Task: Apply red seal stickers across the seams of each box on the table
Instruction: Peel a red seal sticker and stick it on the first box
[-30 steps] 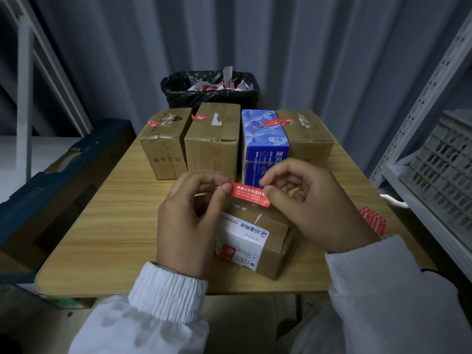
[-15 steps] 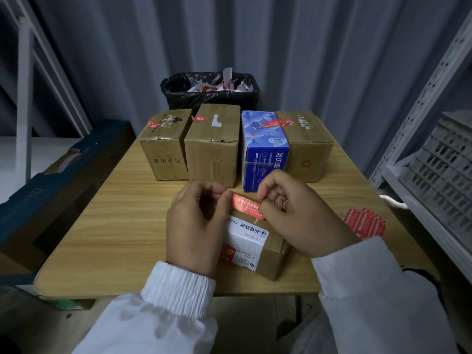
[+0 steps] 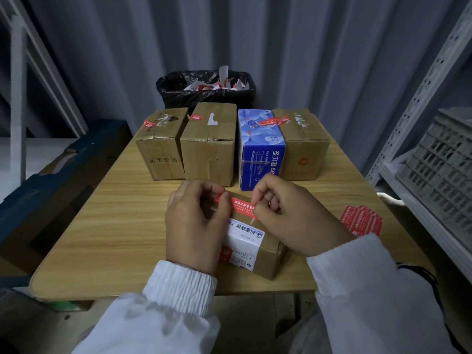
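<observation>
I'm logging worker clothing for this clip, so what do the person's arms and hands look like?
The left hand and right hand are bare, ungloved. The left sleeve is white with a ribbed elastic cuff; the right sleeve is white too.

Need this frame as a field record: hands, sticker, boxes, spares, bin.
left hand: pinches left end of the red seal sticker
right hand: pinches its right end
red seal sticker: held flat over the near box top; stuck or not, cannot tell
near box: brown, white label, at the table front
back row: four boxes side by side, three brown, one blue box; red stickers on their tops
spare stickers: red pile on table, right of right hand
bin: black-lined, behind table, holds paper scraps
</observation>
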